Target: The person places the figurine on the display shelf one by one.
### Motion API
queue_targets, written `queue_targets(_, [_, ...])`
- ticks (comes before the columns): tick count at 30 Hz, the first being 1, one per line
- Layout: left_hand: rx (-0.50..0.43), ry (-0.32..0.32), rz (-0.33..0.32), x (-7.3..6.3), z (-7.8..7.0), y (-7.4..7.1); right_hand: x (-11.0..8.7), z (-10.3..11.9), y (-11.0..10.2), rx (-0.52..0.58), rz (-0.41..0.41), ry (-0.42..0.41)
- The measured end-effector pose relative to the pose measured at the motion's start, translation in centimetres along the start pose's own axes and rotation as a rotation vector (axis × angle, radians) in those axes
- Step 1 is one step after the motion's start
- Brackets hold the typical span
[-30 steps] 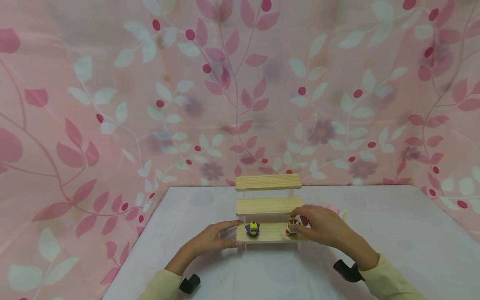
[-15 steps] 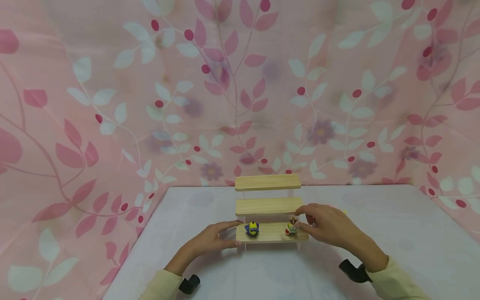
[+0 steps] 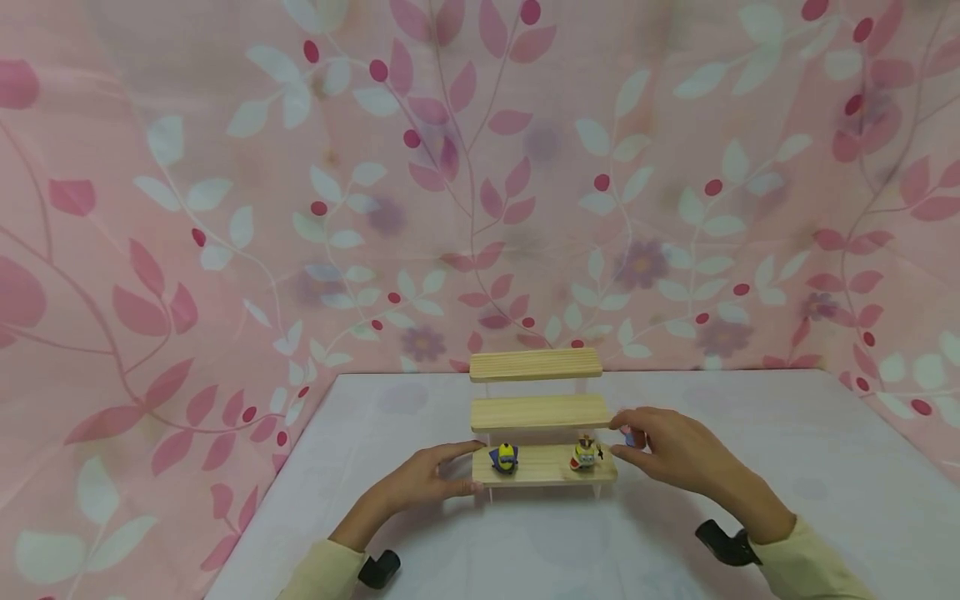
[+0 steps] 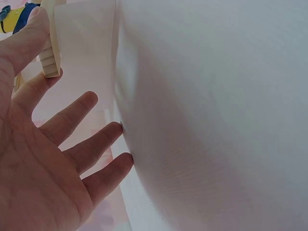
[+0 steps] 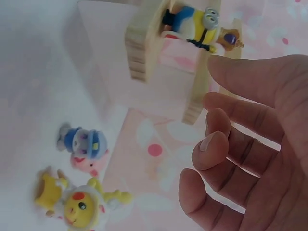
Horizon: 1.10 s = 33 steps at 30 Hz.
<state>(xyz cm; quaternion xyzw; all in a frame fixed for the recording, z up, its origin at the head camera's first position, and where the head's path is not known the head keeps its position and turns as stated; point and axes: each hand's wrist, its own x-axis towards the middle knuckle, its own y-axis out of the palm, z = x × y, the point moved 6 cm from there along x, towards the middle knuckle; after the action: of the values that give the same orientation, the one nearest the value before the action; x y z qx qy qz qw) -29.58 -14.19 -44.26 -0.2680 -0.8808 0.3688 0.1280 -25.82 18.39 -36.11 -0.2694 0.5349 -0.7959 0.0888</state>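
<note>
A three-tier wooden display shelf [image 3: 542, 467] stands on the table. My left hand [image 3: 420, 479] holds the left end of its lowest board, thumb and index finger at opposite edges, the other fingers spread. On that board's left sits a yellow minion figurine [image 3: 505, 458] in dark blue. A minion figurine with a gold crown [image 3: 584, 455] stands near the right end. My right hand [image 3: 678, 446] is just right of the shelf, holding nothing, thumb and fingers apart. In the right wrist view the thumb tip is close to the crowned minion figurine [image 5: 195, 24].
Beyond the right hand, several toys stand on the white table [image 3: 787, 467]: a blue-capped figurine [image 5: 84, 142], a pink pig figurine [image 5: 86, 163] and a yellow Pikachu-like figurine [image 5: 79, 209]. The upper two boards [image 3: 536, 364] rise behind. A pink floral cloth [image 3: 480, 167] hangs at the back.
My right hand has let go of the crowned minion figurine and drawn off to the right, leaving it standing on the lowest board. The left hand has stayed in place.
</note>
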Motion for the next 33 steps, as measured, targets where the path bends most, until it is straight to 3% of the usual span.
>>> queue_targets(16, [-0.001,-0.013,-0.001,0.1,0.2,0.1,0.0,-3.7,2.1,-0.049,0.095,0.159])
queue_targets(33, [-0.001,-0.004,-0.004,0.1,0.1,0.0,0.6,-4.1,3.6,-0.185,0.112,0.210])
